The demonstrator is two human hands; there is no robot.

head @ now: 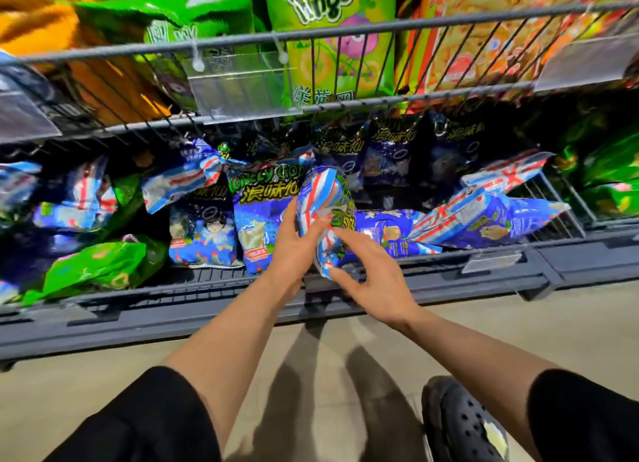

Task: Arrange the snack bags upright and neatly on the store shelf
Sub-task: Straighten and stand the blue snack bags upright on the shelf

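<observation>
A blue snack bag [326,202] with red and white stripes is held edge-on above the front of the lower shelf [179,288]. My left hand [294,243] grips its left side. My right hand [370,268] touches its lower end with the thumb and forefinger, the other fingers spread. Two blue bags [204,233] [261,226] stand upright just left of my hands. To the right, several blue bags [484,219] lie flat or tilted. More dark blue bags [390,147] stand at the back.
Green bags [100,268] lie on the shelf's left part and others [608,171] at far right. A wire basket shelf [311,36] above holds green ring snacks and prawn crackers. A black shoe [463,423] stands on the beige floor below.
</observation>
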